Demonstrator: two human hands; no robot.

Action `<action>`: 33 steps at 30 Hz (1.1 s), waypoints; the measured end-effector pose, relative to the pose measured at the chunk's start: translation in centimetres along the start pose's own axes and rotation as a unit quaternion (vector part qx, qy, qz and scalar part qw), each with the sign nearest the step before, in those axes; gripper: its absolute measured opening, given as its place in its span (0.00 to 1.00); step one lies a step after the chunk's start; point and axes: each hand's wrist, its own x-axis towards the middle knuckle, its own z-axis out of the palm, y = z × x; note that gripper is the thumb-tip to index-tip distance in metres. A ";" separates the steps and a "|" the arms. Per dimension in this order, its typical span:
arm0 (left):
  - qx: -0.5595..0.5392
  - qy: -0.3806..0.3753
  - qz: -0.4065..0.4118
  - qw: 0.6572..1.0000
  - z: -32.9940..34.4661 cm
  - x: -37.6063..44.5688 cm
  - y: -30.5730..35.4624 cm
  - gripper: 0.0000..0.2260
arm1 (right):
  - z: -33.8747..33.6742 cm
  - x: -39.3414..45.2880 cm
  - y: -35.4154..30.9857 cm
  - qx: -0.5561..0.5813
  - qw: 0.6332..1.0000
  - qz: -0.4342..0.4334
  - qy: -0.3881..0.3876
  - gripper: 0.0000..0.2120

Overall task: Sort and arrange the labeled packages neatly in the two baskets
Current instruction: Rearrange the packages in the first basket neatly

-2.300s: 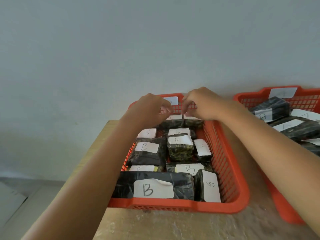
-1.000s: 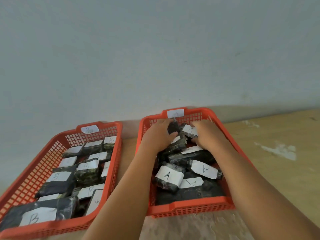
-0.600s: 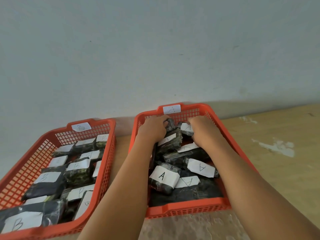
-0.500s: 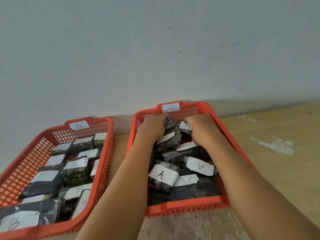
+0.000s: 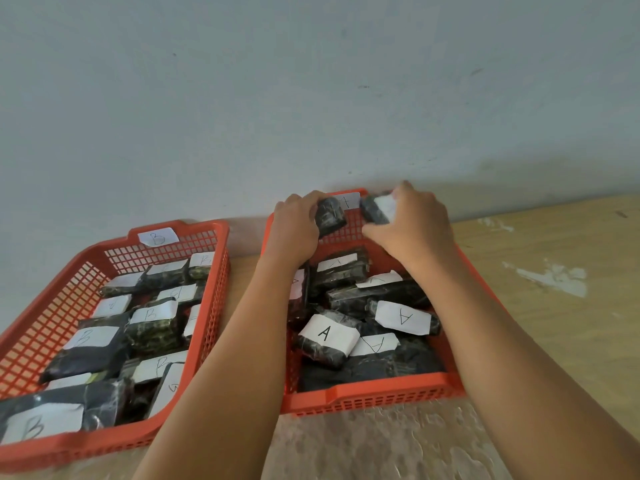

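Two orange plastic lattice baskets sit on a mottled, worn worktop (image 5: 540, 306). Basket B (image 5: 52, 306) holds dark glossy wrapped blocks with white paper labels; basket A (image 5: 377, 396) holds similar ones, jumbled. Left hand (image 5: 294, 230), grip curled round a small dark package (image 5: 330, 216) raised at basket A's far rim. Right hand (image 5: 412, 230) pinches a white-labelled package (image 5: 375, 209) beside it.

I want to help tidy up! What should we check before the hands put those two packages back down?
1. Left hand grips its dark package: ok.
2. Right hand grips its labeled package: ok.
3. Letters on the held packages: cannot tell.
4. Both held over basket A: ok.
5. Packages in basket A lie neatly: not ok, they are jumbled.
6. Basket B holds B labels: ok where readable.
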 end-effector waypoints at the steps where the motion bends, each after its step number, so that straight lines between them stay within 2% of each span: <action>1: 0.009 0.008 0.005 1.000 0.0 0.1 0.1 0.19 | -0.1 0.1 -0.1 0.004 0.999 0.004 0.035 0.27; 3: 0.038 0.005 0.023 0.999 0.1 0.0 0.3 0.21 | -0.2 0.2 0.0 0.009 0.997 0.009 0.080 0.25; 7: 0.137 -0.088 0.040 0.986 1.2 -0.4 1.2 0.17 | 0.3 0.4 0.5 0.016 0.996 -0.008 0.086 0.22; 9: 0.144 -0.064 0.031 0.987 1.3 -0.4 1.7 0.15 | 0.6 0.4 0.5 0.017 0.996 -0.018 0.081 0.22; 11: 0.113 -0.015 0.032 0.993 0.7 -0.3 1.8 0.13 | 0.8 0.4 0.6 0.013 0.997 -0.027 0.075 0.21; 12: 0.089 -0.018 0.040 0.995 0.5 -0.2 1.6 0.12 | 0.9 0.4 0.6 0.014 0.997 -0.030 0.070 0.19; 15: 0.055 -0.127 0.050 0.989 0.2 -0.4 1.3 0.15 | 1.0 0.3 0.6 0.018 0.997 -0.032 0.062 0.16; 17: 0.080 -0.146 0.040 0.985 0.3 -0.4 1.2 0.17 | 1.1 0.2 0.7 0.014 0.998 -0.037 0.058 0.14; 19: 0.096 -0.120 0.032 0.988 0.3 -0.4 1.1 0.16 | 1.1 0.2 0.7 0.015 0.998 -0.038 0.053 0.14; 21: 0.086 -0.061 0.026 0.994 -0.1 -0.3 1.1 0.13 | 1.1 0.2 0.7 0.020 0.998 -0.037 0.054 0.14; 25: -0.028 0.095 -0.030 0.995 -1.5 -0.2 0.6 0.11 | 1.0 0.3 0.6 0.024 0.997 -0.035 0.064 0.15; 28: -0.068 0.093 -0.058 0.992 -2.0 -0.5 -0.4 0.10 | 1.0 0.4 0.6 0.029 0.996 -0.034 0.080 0.14; 33: -0.090 0.086 -0.051 0.991 -2.0 -0.7 -0.3 0.10 | 1.1 0.5 0.8 0.024 0.997 -0.031 0.064 0.13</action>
